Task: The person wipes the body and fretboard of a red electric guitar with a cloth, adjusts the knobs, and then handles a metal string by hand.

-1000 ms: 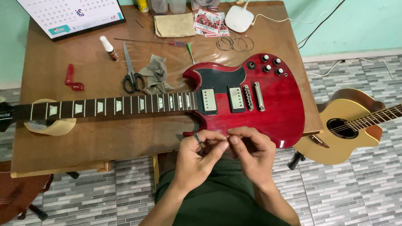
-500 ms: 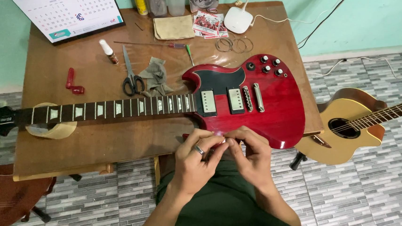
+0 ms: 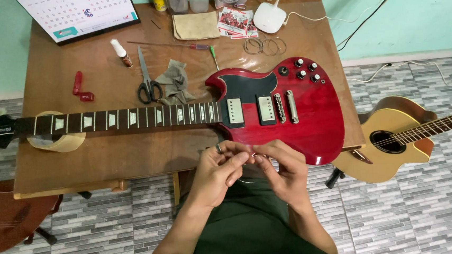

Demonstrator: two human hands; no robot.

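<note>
Your left hand and your right hand meet in front of your body, just at the near edge of the wooden table. The fingers of both hands are pinched closed on something very thin, probably a guitar string. It is too fine to see well; only a small loop shows between the fingertips. It lies directly between the two hands, so no hand is nearer than the other.

Beyond your fingers, touching almost the knuckles, lies the red electric guitar, flat on the table. Its long axis goes across you: the neck runs far to the left of your fingers, the body sits just ahead and to the right.

Further ahead and left of the fingers are scissors, a grey cloth and a red winder tool. Ahead, coiled strings lie near the far edge. To the right of your fingers, on the tiled floor, an acoustic guitar leans by the table.
</note>
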